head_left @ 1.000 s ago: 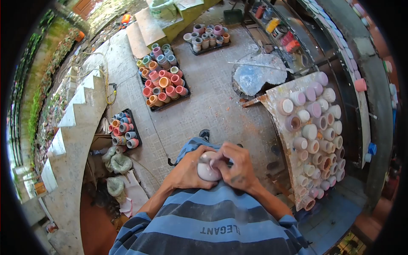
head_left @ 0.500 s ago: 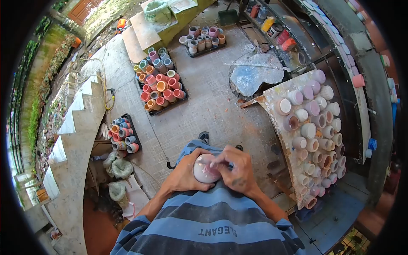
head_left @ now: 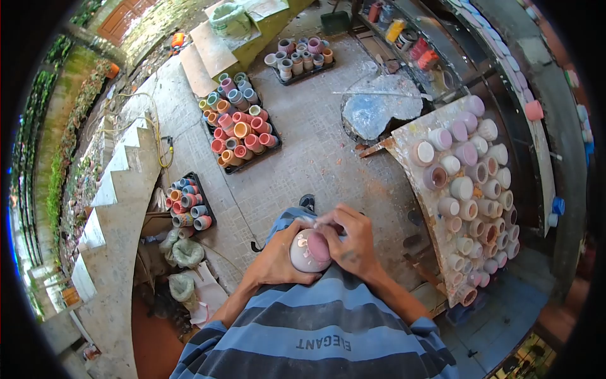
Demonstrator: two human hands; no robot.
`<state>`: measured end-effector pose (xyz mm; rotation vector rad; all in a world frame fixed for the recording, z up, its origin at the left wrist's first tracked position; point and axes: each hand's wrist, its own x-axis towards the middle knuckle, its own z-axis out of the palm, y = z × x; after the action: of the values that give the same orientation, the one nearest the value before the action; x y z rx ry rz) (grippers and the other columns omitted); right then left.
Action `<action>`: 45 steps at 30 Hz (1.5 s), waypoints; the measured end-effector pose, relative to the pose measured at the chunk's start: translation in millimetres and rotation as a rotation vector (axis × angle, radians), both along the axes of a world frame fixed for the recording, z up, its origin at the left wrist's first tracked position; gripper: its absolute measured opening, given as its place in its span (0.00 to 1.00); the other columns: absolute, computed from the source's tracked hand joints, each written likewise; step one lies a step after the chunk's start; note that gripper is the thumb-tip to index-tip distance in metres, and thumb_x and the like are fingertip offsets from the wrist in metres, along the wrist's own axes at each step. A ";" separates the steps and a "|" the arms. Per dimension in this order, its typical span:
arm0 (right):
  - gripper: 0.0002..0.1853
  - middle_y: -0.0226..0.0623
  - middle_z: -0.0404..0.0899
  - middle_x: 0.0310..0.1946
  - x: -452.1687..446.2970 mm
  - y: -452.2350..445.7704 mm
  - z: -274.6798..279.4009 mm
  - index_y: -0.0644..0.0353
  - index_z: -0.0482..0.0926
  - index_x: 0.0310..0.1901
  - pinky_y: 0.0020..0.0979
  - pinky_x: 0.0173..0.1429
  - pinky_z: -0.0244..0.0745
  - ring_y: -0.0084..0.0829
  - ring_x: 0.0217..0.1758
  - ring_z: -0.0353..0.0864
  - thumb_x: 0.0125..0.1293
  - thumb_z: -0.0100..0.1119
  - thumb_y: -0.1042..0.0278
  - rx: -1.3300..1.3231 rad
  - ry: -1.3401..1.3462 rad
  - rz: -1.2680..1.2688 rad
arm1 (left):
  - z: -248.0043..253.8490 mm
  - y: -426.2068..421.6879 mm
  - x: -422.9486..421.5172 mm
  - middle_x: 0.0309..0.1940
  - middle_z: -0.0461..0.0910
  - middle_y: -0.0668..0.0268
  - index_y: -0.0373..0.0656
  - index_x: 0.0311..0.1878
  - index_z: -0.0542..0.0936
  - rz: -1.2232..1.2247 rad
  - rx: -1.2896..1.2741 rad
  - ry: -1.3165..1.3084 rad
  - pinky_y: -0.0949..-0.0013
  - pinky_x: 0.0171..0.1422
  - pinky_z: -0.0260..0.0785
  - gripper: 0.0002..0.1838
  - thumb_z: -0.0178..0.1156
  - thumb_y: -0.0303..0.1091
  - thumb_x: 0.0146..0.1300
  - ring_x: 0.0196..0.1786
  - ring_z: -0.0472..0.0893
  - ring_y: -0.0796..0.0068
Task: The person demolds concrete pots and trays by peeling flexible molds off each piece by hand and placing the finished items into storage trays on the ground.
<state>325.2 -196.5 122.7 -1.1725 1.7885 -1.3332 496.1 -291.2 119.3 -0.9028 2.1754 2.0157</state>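
Note:
A small rounded pot [head_left: 301,257], whitish-lilac with a pink patch and shiny spots on the side facing me, is held in front of my striped shirt. My left hand [head_left: 275,258] is wrapped round its left side, with the thumb along the near edge. Over the pot's far right edge, my right hand [head_left: 351,243] has its fingers curled into a pinch. A pale bit shows by those fingertips, but what they hold, if anything, is too small to make out.
On my right a slanted board [head_left: 410,151] carries many whitish and lilac pots. Black trays of coloured pots [head_left: 243,129] stand on the paved floor ahead. A paint-splashed stump [head_left: 382,107] sits beyond the board, and a stepped wall [head_left: 117,221] runs along the left.
My right hand has moved from across the pot's face to its far edge, uncovering the pink patch. The left hand keeps its hold.

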 end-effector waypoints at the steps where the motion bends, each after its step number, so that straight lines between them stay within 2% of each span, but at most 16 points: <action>1: 0.05 0.39 0.74 0.28 -3.2 0.3 11.7 0.62 0.82 0.34 0.35 0.34 0.74 0.40 0.30 0.79 0.57 0.65 0.81 -0.006 0.000 0.017 | 0.2 0.4 -0.2 0.47 0.82 0.59 0.40 0.60 0.73 0.030 0.069 -0.005 0.64 0.59 0.73 0.45 0.81 0.36 0.33 0.51 0.82 0.66; 5: 0.02 0.39 0.78 0.28 1.4 6.9 6.1 0.63 0.83 0.33 0.32 0.31 0.73 0.35 0.26 0.79 0.59 0.67 0.78 -0.159 0.097 0.161 | 3.9 4.1 -1.9 0.47 0.82 0.58 0.40 0.59 0.73 0.077 -0.020 0.028 0.64 0.60 0.73 0.43 0.79 0.36 0.34 0.53 0.82 0.67; 7: 0.04 0.41 0.74 0.27 -1.0 3.9 -16.5 0.64 0.81 0.35 0.38 0.34 0.73 0.42 0.28 0.76 0.57 0.66 0.79 -0.018 0.068 0.045 | 6.2 7.6 1.0 0.48 0.81 0.58 0.40 0.59 0.72 0.079 -0.052 0.038 0.64 0.60 0.73 0.44 0.81 0.36 0.34 0.54 0.81 0.67; 9: 0.04 0.40 0.75 0.27 -1.3 5.5 -15.1 0.65 0.82 0.36 0.35 0.33 0.72 0.38 0.27 0.77 0.60 0.67 0.78 0.047 0.045 0.002 | 6.8 7.3 4.1 0.50 0.80 0.58 0.40 0.60 0.72 0.082 -0.085 0.031 0.64 0.60 0.72 0.45 0.82 0.36 0.34 0.54 0.80 0.67; 11: 0.04 0.40 0.76 0.27 -7.0 0.9 -0.4 0.65 0.81 0.35 0.31 0.33 0.72 0.32 0.27 0.78 0.63 0.67 0.76 0.063 -0.043 -0.172 | -4.9 9.5 2.2 0.52 0.78 0.55 0.38 0.61 0.69 0.365 -0.183 0.123 0.61 0.64 0.72 0.49 0.84 0.40 0.35 0.56 0.80 0.61; 16: 0.06 0.39 0.76 0.27 -13.3 4.8 -4.0 0.64 0.81 0.36 0.29 0.33 0.71 0.29 0.28 0.78 0.63 0.69 0.73 0.074 -0.034 -0.125 | -20.1 7.4 10.2 0.53 0.76 0.58 0.40 0.63 0.68 0.221 -0.338 0.108 0.60 0.65 0.70 0.51 0.85 0.41 0.35 0.59 0.78 0.60; 19: 0.05 0.40 0.75 0.28 -4.7 11.7 -7.8 0.62 0.80 0.35 0.32 0.35 0.73 0.34 0.30 0.79 0.60 0.68 0.76 0.053 0.005 0.003 | -15.6 -3.0 14.3 0.52 0.76 0.57 0.41 0.62 0.70 0.185 -0.164 0.144 0.59 0.64 0.70 0.49 0.84 0.42 0.35 0.58 0.78 0.58; 21: 0.05 0.40 0.74 0.27 2.7 11.2 -0.1 0.62 0.80 0.33 0.34 0.35 0.72 0.40 0.31 0.78 0.57 0.67 0.80 -0.150 0.066 0.179 | -13.2 -10.9 12.1 0.51 0.76 0.55 0.41 0.60 0.72 0.013 -0.357 0.138 0.57 0.62 0.71 0.46 0.83 0.41 0.35 0.56 0.78 0.54; 25: 0.05 0.42 0.75 0.28 11.4 5.7 -11.2 0.62 0.79 0.31 0.36 0.36 0.73 0.44 0.32 0.78 0.55 0.62 0.83 -0.069 0.100 0.159 | -8.2 9.5 12.2 0.50 0.77 0.53 0.41 0.58 0.74 0.128 -0.140 -0.005 0.56 0.61 0.71 0.43 0.82 0.39 0.34 0.55 0.78 0.51; 27: 0.04 0.42 0.75 0.27 10.4 3.1 -27.1 0.63 0.78 0.31 0.36 0.35 0.73 0.42 0.30 0.78 0.57 0.62 0.83 -0.091 0.116 0.071 | -7.8 13.3 10.5 0.49 0.77 0.53 0.42 0.58 0.75 0.151 -0.269 -0.002 0.55 0.61 0.71 0.43 0.81 0.39 0.33 0.54 0.77 0.49; 29: 0.05 0.44 0.76 0.30 6.4 2.1 -25.8 0.64 0.77 0.32 0.38 0.38 0.75 0.46 0.34 0.80 0.59 0.64 0.80 0.170 -0.047 -0.038 | 0.8 8.7 8.9 0.49 0.78 0.53 0.41 0.58 0.75 0.115 -0.313 -0.023 0.55 0.61 0.71 0.43 0.81 0.38 0.34 0.55 0.76 0.49; 33: 0.05 0.45 0.76 0.29 11.2 3.0 17.7 0.64 0.77 0.33 0.39 0.35 0.74 0.46 0.30 0.79 0.60 0.65 0.79 -0.067 -0.010 0.132 | -3.9 10.3 7.3 0.50 0.78 0.55 0.41 0.59 0.75 0.120 -0.383 -0.037 0.54 0.62 0.70 0.43 0.79 0.38 0.34 0.54 0.75 0.50; 37: 0.05 0.40 0.77 0.27 10.6 -5.1 -29.6 0.64 0.79 0.33 0.33 0.32 0.73 0.35 0.27 0.80 0.59 0.68 0.77 0.020 0.102 0.018 | 2.4 11.3 7.0 0.53 0.78 0.55 0.40 0.57 0.76 0.099 -0.354 -0.074 0.55 0.62 0.70 0.40 0.78 0.38 0.35 0.55 0.75 0.50; 39: 0.06 0.40 0.77 0.26 8.7 -4.9 -21.4 0.64 0.79 0.33 0.32 0.32 0.73 0.36 0.27 0.81 0.59 0.68 0.76 0.056 -0.004 -0.060 | 3.3 13.0 6.2 0.52 0.79 0.56 0.40 0.56 0.76 0.157 -0.357 -0.033 0.55 0.63 0.69 0.40 0.79 0.38 0.35 0.54 0.76 0.50; 42: 0.06 0.43 0.78 0.26 13.5 3.0 12.3 0.66 0.79 0.32 0.34 0.33 0.74 0.37 0.27 0.81 0.60 0.68 0.76 -0.140 -0.006 0.196 | -1.8 10.8 7.0 0.49 0.79 0.56 0.42 0.56 0.76 0.122 -0.426 -0.016 0.55 0.62 0.70 0.40 0.80 0.37 0.35 0.53 0.77 0.51; 45: 0.07 0.43 0.77 0.26 8.5 -2.6 -32.9 0.66 0.79 0.32 0.33 0.33 0.73 0.36 0.27 0.79 0.59 0.69 0.75 -0.072 0.127 0.018 | -1.9 13.5 7.3 0.47 0.78 0.56 0.43 0.57 0.76 0.217 -0.303 -0.067 0.56 0.60 0.72 0.40 0.80 0.36 0.34 0.52 0.78 0.51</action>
<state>333.7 -199.1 89.8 -1.3354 1.8264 -1.3494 503.4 -277.7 117.4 -1.2708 2.4832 1.7290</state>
